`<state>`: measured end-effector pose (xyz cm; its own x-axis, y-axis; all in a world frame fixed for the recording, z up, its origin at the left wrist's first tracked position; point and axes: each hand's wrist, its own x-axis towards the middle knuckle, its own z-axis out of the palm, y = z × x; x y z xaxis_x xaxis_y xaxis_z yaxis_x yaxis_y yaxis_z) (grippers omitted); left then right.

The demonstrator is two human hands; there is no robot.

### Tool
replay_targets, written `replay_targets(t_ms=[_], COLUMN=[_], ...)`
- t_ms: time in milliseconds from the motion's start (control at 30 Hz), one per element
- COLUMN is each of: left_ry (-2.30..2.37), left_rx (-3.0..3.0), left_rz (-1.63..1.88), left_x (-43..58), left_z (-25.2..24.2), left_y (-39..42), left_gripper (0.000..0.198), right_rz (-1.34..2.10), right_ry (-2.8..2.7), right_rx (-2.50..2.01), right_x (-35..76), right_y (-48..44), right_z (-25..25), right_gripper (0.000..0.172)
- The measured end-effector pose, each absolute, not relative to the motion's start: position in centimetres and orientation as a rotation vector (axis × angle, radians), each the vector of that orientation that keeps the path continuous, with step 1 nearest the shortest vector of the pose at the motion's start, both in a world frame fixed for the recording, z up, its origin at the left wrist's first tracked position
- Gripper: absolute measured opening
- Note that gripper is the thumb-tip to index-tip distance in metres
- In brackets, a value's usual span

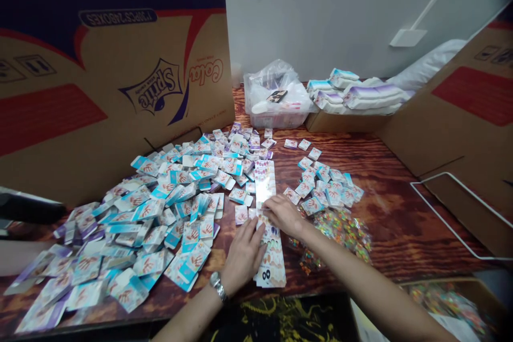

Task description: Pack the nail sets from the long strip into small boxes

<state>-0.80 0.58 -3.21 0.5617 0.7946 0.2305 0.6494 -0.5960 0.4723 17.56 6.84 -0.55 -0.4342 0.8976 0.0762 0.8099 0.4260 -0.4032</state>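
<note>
A stack of long, narrow printed sticker sheets (271,262) lies upright in front of me on the table, showing rows of small coloured pictures. My left hand (244,251), with a silver watch on the wrist, lies over the stack's left edge, fingers stretched out. From the right, my right hand (285,215) reaches across with bent fingers pressed together on the sheets, where a shiny upper strip (265,179) extends away from me. What sits under those fingertips is partly hidden. Small white box (241,215) lies just left of the strip, near my left fingertips.
A large heap of small blue, purple and white boxes (160,214) covers the left side. A smaller pile of boxes (328,187) and bags of colourful pieces (340,232) lie right. Large cartons (120,75) flank the table. A plastic-wrapped tub (276,112) stands behind.
</note>
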Motion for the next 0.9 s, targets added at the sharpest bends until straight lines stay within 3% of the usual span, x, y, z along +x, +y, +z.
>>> replay_targets(t_ms=[167, 267, 467, 633, 733, 900], left_ry=[1.224, 1.064, 0.957, 0.799, 0.698, 0.715], left_rx=[2.142, 1.838, 1.035, 0.405, 0.318, 0.487], left_rz=[0.84, 0.753, 0.8, 0.873, 0.877, 0.902], left_x=[-1.1, -0.9, 0.1, -0.7, -1.1, -0.4], left_z=[-0.1, 1.2, 0.9, 2.2, 3.2, 3.3], left_y=[3.2, 4.5, 4.1, 4.5, 4.5, 3.7], left_gripper=[0.068, 0.031, 0.023, 0.033, 0.025, 0.029], right_rz=[0.714, 0.854, 0.45, 0.129, 0.049, 0.055], right_ry=[-2.325, -2.158, -2.267, -2.608, -2.607, -2.649], right_rx=[-1.317, -1.235, -1.169, -0.851, -0.828, -0.813], right_x=[18.4, 19.1, 18.1, 16.4, 16.4, 16.9], right_y=[5.7, 5.8, 3.8, -0.2, -0.7, -0.3], right_z=[4.7, 8.1, 8.6, 6.4, 5.8, 6.4], right_gripper=[0.008, 0.011, 0.016, 0.022, 0.02, 0.02])
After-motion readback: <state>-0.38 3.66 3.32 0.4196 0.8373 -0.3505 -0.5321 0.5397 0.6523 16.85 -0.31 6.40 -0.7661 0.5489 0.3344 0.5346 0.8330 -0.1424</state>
